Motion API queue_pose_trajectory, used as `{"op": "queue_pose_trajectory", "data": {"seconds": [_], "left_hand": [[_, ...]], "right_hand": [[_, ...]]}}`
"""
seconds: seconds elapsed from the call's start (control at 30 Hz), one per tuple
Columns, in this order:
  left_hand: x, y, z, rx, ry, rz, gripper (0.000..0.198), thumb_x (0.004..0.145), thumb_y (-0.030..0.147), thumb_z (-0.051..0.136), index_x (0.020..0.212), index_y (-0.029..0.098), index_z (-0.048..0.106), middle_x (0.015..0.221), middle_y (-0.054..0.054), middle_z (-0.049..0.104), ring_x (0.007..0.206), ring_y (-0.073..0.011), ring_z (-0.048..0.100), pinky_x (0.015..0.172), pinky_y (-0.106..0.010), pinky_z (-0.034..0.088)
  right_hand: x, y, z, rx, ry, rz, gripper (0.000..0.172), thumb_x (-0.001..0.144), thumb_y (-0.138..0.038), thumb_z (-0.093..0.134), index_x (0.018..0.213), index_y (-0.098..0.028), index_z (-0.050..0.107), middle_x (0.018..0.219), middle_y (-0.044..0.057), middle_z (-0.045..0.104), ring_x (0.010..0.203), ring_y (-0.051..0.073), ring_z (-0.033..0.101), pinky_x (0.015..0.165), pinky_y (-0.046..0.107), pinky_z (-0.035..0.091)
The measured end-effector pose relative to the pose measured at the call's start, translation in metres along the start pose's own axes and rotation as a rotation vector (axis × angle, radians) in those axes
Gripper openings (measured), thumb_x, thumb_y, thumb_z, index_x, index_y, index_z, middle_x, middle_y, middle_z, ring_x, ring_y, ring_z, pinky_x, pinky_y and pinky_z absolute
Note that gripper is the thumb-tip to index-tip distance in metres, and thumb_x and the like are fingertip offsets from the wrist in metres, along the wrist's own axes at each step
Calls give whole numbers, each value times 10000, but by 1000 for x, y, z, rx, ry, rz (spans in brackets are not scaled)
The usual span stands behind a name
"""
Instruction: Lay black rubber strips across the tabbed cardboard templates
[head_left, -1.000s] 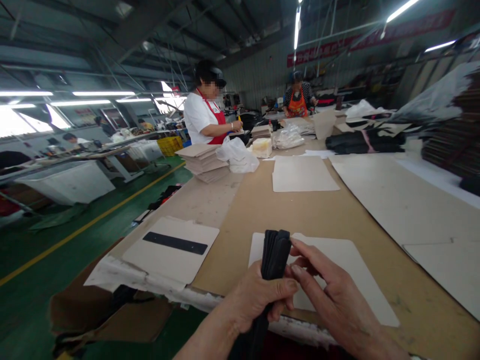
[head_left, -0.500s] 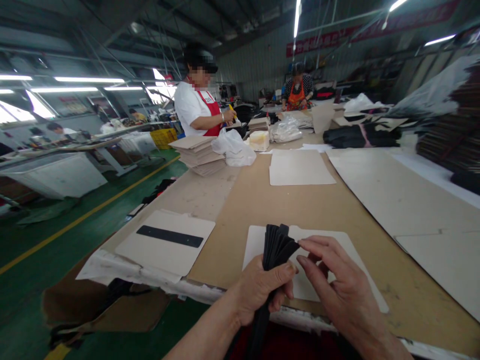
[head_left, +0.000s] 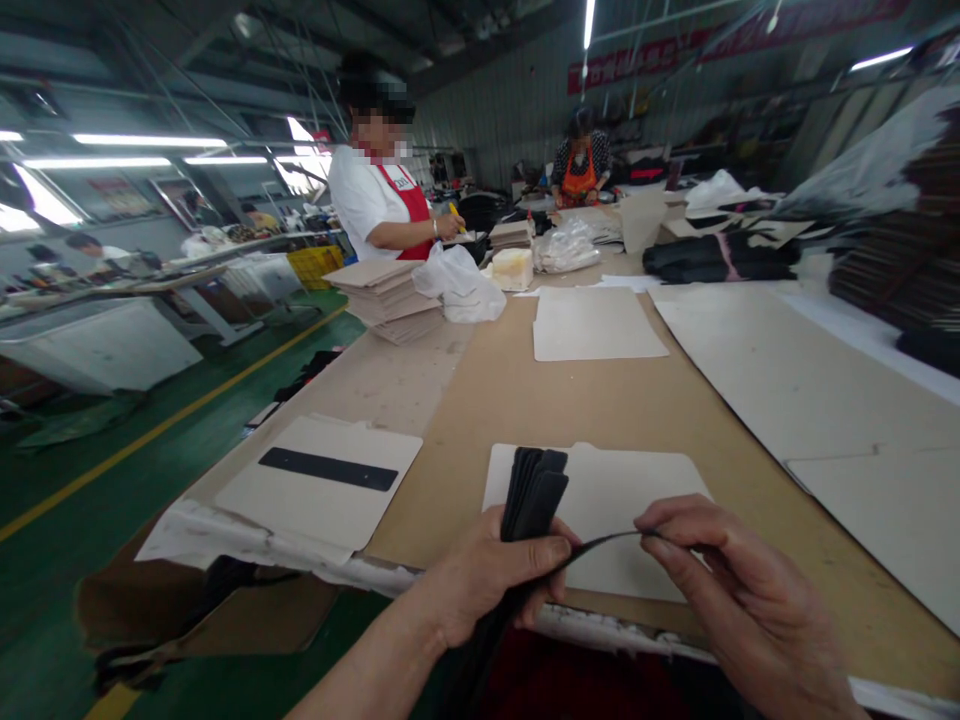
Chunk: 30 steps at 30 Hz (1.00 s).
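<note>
A bundle of black strips (head_left: 534,495) is gripped in my left hand (head_left: 499,570), its upper ends fanned above my thumb. My right hand (head_left: 739,590) pinches the end of one black strip (head_left: 611,538), which bends out sideways from the bundle. Beneath both hands lies a cream board (head_left: 637,480) with rounded corners, near the table's front edge. To the left, another stack of cream boards (head_left: 315,515) has a single dark strip (head_left: 328,469) lying flat across it. The lower part of the bundle drops below the table edge.
Farther up the brown table (head_left: 495,390) lies another cream board (head_left: 596,325). Large cream sheets (head_left: 810,380) cover the right side. Stacked brown boards (head_left: 394,305) and a white plastic bag (head_left: 469,285) stand at the back left. A co-worker in a red apron (head_left: 409,195) works beyond them.
My right hand has taken hold of one strip's end and drawn it right, away from the bundle. My left hand still holds the rest. The whole view has shifted slightly.
</note>
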<state>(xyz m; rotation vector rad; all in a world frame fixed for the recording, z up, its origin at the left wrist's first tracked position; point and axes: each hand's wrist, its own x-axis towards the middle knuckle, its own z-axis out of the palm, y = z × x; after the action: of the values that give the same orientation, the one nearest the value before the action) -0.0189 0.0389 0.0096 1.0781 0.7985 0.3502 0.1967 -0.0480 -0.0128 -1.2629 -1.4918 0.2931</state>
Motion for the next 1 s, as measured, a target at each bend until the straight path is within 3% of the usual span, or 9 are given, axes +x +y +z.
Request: {"op": "queue_pose_trajectory", "data": {"seconds": [0.1,0.23,0.3,0.4,0.5,0.6,0.77,0.87,1.0], "left_hand": [[-9,5,-7,110,-22,-20,484,652,453,844,1000,142,713,652,25,615,472,-67,499,441,-179,389],[-15,11,-8,272,9,27,370,656,386,825,922,141,745,721,2,644,624,-106,554,547,-196,421],[-14,13,-6,341,15,29,335,666,364,805,908,139,747,731,-5,660,653,-124,569,582,-213,429],[-11,14,-1,409,23,33,298,689,335,776,916,142,748,744,-5,674,680,-138,586,628,-232,442],[-11,12,2,431,41,44,296,698,326,771,932,146,746,784,-7,687,723,-148,599,676,-242,453],[-16,8,3,443,-50,6,322,655,338,812,910,157,739,749,24,653,707,-139,569,656,-229,427],[-33,3,0,513,-190,-36,403,643,291,794,1034,220,727,916,43,677,842,-177,580,703,-226,434],[-44,7,-9,607,-111,-78,343,699,268,739,1038,225,722,932,40,680,850,-173,573,706,-220,426],[-49,17,-23,705,25,-173,180,781,286,652,923,201,722,805,36,662,764,-154,573,680,-223,411]], "right_hand": [[-6,2,-8,95,-125,188,82,901,-331,638,868,-264,671,938,17,697,875,157,661,740,221,524],[-6,-2,-9,325,-245,672,398,953,-563,470,1044,-237,680,909,48,711,571,127,580,572,275,521],[-4,-4,-6,439,-255,786,495,933,-640,444,1129,-231,643,1045,76,712,522,107,551,521,283,504],[-1,-5,-1,481,-318,837,538,862,-674,555,1181,-243,590,1104,75,689,571,107,573,467,245,455],[-3,-5,0,455,-465,861,481,799,-640,667,1051,-234,606,804,1,657,572,101,548,460,200,406],[-13,-2,-7,403,-535,840,416,801,-622,673,921,-226,634,653,-30,590,548,90,511,487,194,405],[-33,17,-34,278,-348,870,392,801,-602,679,950,-240,692,636,-20,588,568,109,524,507,205,435],[-37,34,-55,253,-269,906,392,759,-577,729,964,-245,704,704,-1,627,564,124,546,483,221,446],[-29,41,-70,203,-274,884,373,727,-543,759,947,-244,718,742,12,652,514,122,520,432,235,428]]}}
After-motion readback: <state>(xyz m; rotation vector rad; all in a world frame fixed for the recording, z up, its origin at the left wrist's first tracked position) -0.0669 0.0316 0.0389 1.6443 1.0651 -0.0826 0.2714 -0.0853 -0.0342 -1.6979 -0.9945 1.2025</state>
